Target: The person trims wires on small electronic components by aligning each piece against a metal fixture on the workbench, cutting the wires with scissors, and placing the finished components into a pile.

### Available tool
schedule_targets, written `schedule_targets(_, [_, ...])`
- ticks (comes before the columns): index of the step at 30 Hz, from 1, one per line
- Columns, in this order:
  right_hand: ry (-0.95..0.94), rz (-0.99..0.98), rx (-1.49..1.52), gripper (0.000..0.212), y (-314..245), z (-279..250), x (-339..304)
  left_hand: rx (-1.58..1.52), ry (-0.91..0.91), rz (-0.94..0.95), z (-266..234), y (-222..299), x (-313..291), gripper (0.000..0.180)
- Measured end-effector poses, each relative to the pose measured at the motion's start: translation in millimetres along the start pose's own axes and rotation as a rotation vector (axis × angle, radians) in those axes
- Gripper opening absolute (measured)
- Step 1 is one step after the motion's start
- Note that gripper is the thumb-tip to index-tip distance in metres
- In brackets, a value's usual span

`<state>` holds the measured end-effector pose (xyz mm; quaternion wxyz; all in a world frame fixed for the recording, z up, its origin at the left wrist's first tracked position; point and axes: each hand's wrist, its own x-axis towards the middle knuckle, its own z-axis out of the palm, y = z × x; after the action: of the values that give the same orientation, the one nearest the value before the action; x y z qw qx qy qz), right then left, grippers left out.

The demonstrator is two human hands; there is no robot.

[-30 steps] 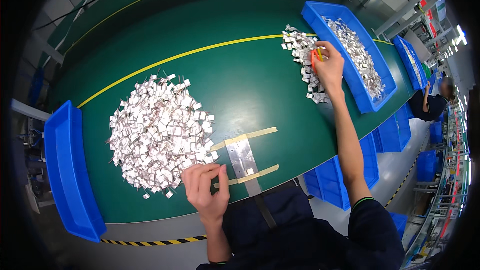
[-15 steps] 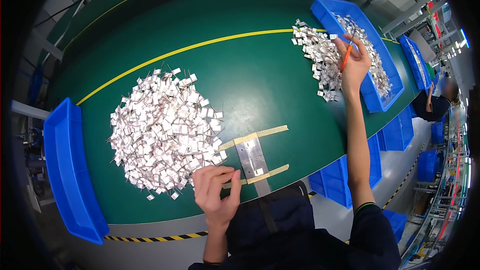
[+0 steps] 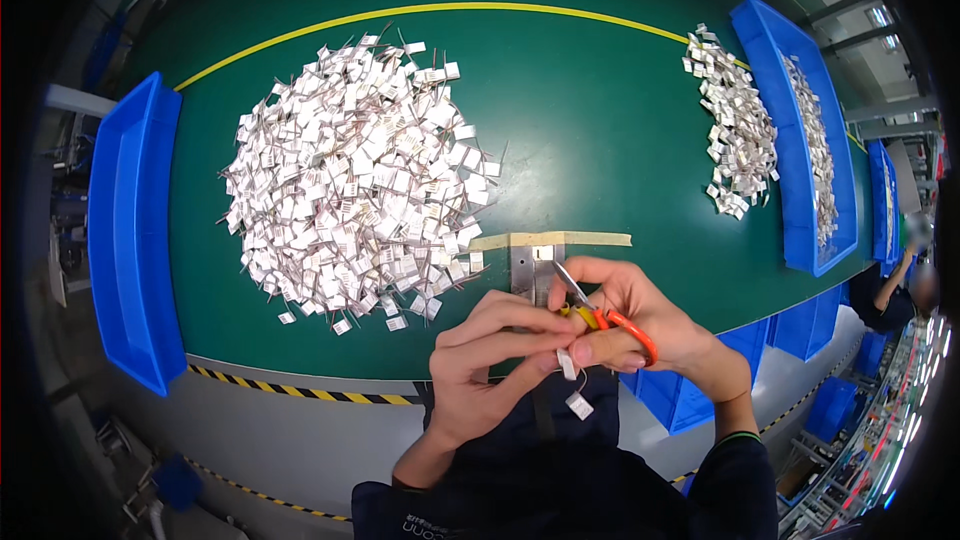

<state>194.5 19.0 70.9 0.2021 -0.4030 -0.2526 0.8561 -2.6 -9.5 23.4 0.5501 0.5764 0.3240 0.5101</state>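
My right hand (image 3: 645, 325) is closed round a pair of small scissors (image 3: 618, 328) with orange handles, a yellow part and metal blades pointing up and left. My left hand (image 3: 500, 355) meets it in front of me, its fingertips pinched together on a small white block with wire leads (image 3: 567, 363). Another such white block (image 3: 580, 405) dangles below by a thin lead. The fingers partly hide how the blocks are held. Just beyond the hands, a metal plate (image 3: 523, 265) is fixed to the green table with beige tape (image 3: 595, 238); my hands cover its near part.
A large pile of white blocks with leads (image 3: 360, 180) lies left of the plate. A smaller pile (image 3: 738, 130) lies at right, beside a blue bin (image 3: 790, 170) holding more. Another blue bin (image 3: 130, 230) stands at the left edge. A person (image 3: 885, 290) works at far right.
My right hand has come back from the right-hand pile with the scissors to meet my left. White blocks now hang at my fingers. The view has shifted.
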Motion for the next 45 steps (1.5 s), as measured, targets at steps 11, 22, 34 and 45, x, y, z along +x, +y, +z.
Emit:
schedule_targets(11, [0.046,-0.032,-0.113,0.035,13,-3,-1,-0.174,0.066,-0.148,6,1,-5,0.021])
schedule_targets(22, [0.218,-0.443,-0.292,0.036,10,0,-2,-0.062,0.143,-0.39,8,14,-4,0.022])
schedule_targets(34, [0.264,-0.272,-0.434,0.027,-1,-9,8,0.011,0.103,-0.398,5,6,-5,0.024])
schedule_targets(45, [0.178,-0.212,-0.463,0.026,-19,-25,36,0.563,0.037,0.158,1,-18,12,0.025])
